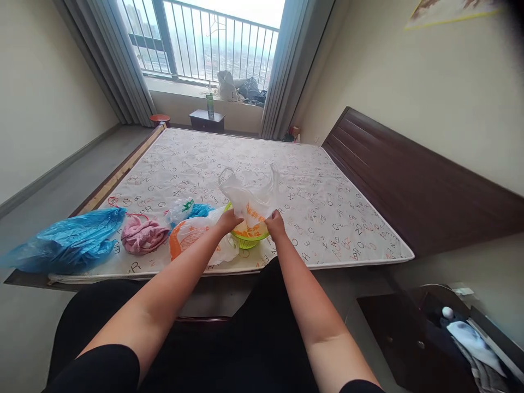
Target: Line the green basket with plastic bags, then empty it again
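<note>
Both of my hands pinch a white plastic bag (250, 203) with orange print, its handles sticking up at the far side. My left hand (229, 220) is closed on the bag's left side, and my right hand (275, 224) on its right side. Behind and below the bag, a green basket (248, 243) rests on the mattress near its front edge; the bag covers most of its inside. Left of the basket, partly behind my left forearm, lies another white plastic bag (186, 234) with orange print.
The mattress (327, 202) has printed letters. On its left lie a blue plastic bag (73, 240), a pink cloth (143, 234) and a clear bag (180, 210). A dark headboard (409, 174) stands at right. A nightstand (426, 333) holding several things is at lower right.
</note>
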`<state>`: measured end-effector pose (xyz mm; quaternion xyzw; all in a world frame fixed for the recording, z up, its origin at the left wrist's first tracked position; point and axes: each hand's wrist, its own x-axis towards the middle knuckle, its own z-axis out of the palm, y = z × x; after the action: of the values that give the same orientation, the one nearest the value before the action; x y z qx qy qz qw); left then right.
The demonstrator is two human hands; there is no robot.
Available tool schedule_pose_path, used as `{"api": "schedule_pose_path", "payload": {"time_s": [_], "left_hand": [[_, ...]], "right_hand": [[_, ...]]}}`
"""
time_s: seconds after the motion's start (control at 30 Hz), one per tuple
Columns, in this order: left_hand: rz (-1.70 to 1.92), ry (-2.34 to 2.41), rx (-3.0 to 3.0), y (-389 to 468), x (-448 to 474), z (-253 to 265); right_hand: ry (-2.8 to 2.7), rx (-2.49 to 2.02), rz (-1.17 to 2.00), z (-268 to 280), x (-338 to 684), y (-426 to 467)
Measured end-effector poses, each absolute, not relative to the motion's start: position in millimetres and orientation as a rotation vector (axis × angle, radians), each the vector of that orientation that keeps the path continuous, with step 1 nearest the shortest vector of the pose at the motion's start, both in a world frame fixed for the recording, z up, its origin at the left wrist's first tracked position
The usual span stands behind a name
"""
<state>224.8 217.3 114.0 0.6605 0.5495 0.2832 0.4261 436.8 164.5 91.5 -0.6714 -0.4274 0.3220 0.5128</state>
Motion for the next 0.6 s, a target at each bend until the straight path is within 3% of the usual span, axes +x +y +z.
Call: {"api": "schedule_pose_path", "payload": {"time_s": [0.3, 0.43, 0.6], "left_hand": [[0.841, 1.66, 2.32, 174.6, 131.2, 84.8], [0.413, 1.563, 2.588, 153.2, 91.8, 49.6], [-0.141, 1.82, 2.369, 165.9, 49.5, 13.3]], "right_hand": [[-1.001, -1.729, 0.611, 79.4, 464.3, 147.3], [-1.005, -1.703, 0.566, 60.2, 461.2, 144.1], [-1.054, -1.652, 0.529, 40.7, 455.0, 138.3]]}}
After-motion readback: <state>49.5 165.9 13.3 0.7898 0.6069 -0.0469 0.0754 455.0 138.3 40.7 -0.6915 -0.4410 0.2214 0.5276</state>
